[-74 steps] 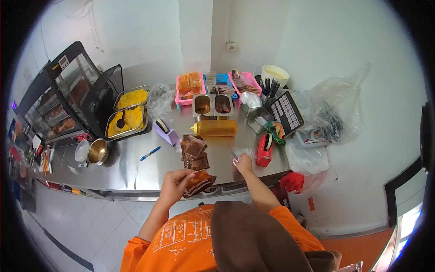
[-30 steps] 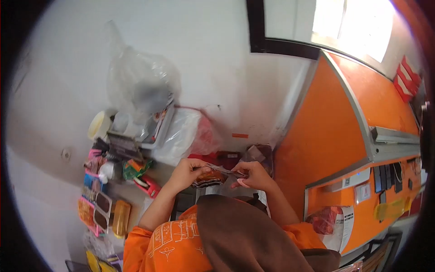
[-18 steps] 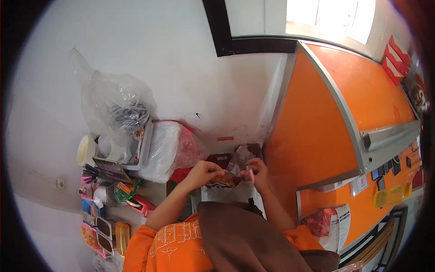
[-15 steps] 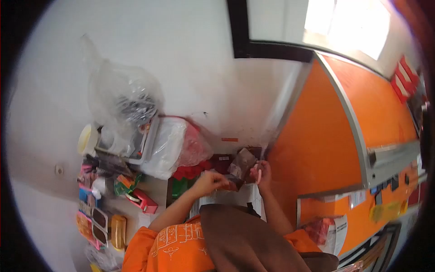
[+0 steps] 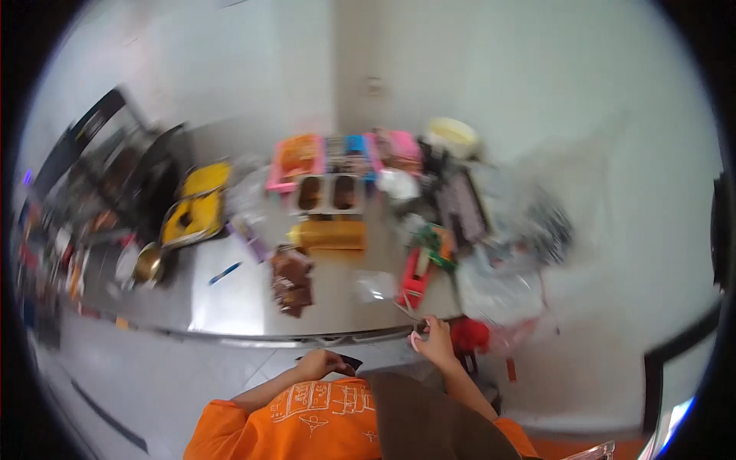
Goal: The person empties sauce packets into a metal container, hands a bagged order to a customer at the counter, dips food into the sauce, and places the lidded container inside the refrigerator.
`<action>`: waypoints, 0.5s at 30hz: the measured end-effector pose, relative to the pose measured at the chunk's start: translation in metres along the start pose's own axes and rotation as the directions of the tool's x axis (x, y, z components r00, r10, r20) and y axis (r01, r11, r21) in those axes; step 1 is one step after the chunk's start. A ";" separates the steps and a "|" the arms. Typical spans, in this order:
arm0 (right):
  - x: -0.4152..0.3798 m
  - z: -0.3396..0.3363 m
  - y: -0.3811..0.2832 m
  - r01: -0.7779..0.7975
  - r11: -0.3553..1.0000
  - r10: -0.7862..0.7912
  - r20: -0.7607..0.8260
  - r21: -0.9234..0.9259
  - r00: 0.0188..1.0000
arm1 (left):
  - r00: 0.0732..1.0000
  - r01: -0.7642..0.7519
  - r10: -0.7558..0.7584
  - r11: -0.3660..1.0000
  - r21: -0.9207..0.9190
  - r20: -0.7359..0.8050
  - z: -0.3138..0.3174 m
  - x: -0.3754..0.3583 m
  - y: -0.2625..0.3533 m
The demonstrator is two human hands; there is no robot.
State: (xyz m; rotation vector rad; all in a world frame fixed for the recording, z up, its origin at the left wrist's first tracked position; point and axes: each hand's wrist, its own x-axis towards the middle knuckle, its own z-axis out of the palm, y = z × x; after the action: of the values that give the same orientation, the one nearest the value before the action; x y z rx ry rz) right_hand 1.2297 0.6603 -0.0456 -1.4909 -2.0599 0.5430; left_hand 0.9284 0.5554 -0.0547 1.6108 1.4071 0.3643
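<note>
My right hand is closed round pink-handled scissors at the table's front edge, their blades pointing toward the red tape dispenser. Low in front of my body, my left hand has its fingers bent together at a dark flat piece, whose kind is too blurred to make out. On the metal table lie a pile of brown sachets, a small clear plastic bag and a yellow-gold roll.
Pink and blue baskets line the back, behind a two-part metal container. Plastic bags crowd the right end by the wall. To the left are a yellow-lined tray, a blue pen and a brass-coloured bowl.
My view has swung left from the orange panel to the metal table. The scissors have come along in my right hand, and my hands are now at the table's front edge.
</note>
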 end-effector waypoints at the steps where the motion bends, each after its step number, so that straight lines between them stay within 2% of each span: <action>1: 0.022 0.017 -0.017 -0.035 0.999 0.035 0.044 0.018 0.998 | 0.993 -0.004 -0.005 0.997 -0.082 -0.118 -0.005 -0.020 -0.031; 2: 0.044 0.037 -0.028 0.032 0.999 -0.031 0.030 -0.027 0.999 | 0.969 0.053 -0.097 0.981 -0.189 -0.229 -0.013 -0.045 -0.044; 4: 0.074 0.086 -0.043 0.100 0.959 -0.098 0.021 -0.266 0.995 | 0.867 0.108 -0.286 0.907 -0.406 -0.408 -0.030 -0.104 -0.065; 5: 0.087 0.104 -0.050 0.086 0.967 -0.067 0.089 -0.240 0.994 | 0.803 0.077 -0.399 0.807 -0.586 -0.443 -0.032 -0.133 -0.077; 6: 0.099 0.119 -0.057 0.071 0.973 -0.036 0.159 -0.220 0.987 | 0.740 0.084 -0.456 0.791 -0.606 -0.493 -0.031 -0.163 -0.093; 7: 0.108 0.125 -0.067 0.087 0.950 -0.012 0.245 -0.299 0.969 | 0.670 0.084 -0.509 0.776 -0.625 -0.541 -0.029 -0.193 -0.112; 8: 0.119 0.137 -0.067 0.049 0.957 0.029 0.264 -0.285 0.964 | 0.586 0.081 -0.560 0.760 -0.645 -0.586 -0.031 -0.219 -0.126; 9: 0.116 0.127 -0.109 0.035 0.918 0.060 0.224 -0.395 0.973 | 0.508 0.096 -0.631 0.718 -0.689 -0.587 -0.037 -0.249 -0.124; 11: 0.125 0.144 -0.144 -0.037 0.921 0.089 0.118 -0.389 0.989 | 0.366 0.024 -0.716 0.646 -0.763 -0.594 -0.034 -0.297 -0.154; 12: 0.138 0.159 -0.159 -0.009 0.918 0.089 0.184 -0.396 0.979 | 0.302 -0.007 -0.753 0.612 -0.791 -0.585 -0.033 -0.321 -0.166; 13: 0.154 0.176 -0.178 0.009 0.916 0.097 0.244 -0.402 0.965 | 0.216 0.060 -0.761 0.635 -0.770 -0.611 -0.038 -0.345 -0.174; 15: 0.150 0.202 -0.285 0.170 0.979 -0.115 0.397 -0.108 0.911 | 0.078 0.168 -0.739 0.671 -0.722 -0.669 -0.055 -0.391 -0.190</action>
State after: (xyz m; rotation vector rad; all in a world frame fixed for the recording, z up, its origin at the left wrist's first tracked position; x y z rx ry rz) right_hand 0.8551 0.7127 -0.0028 -1.3769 -2.5396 0.6928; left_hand 0.6551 0.2129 -0.0421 0.1909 2.4040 1.3457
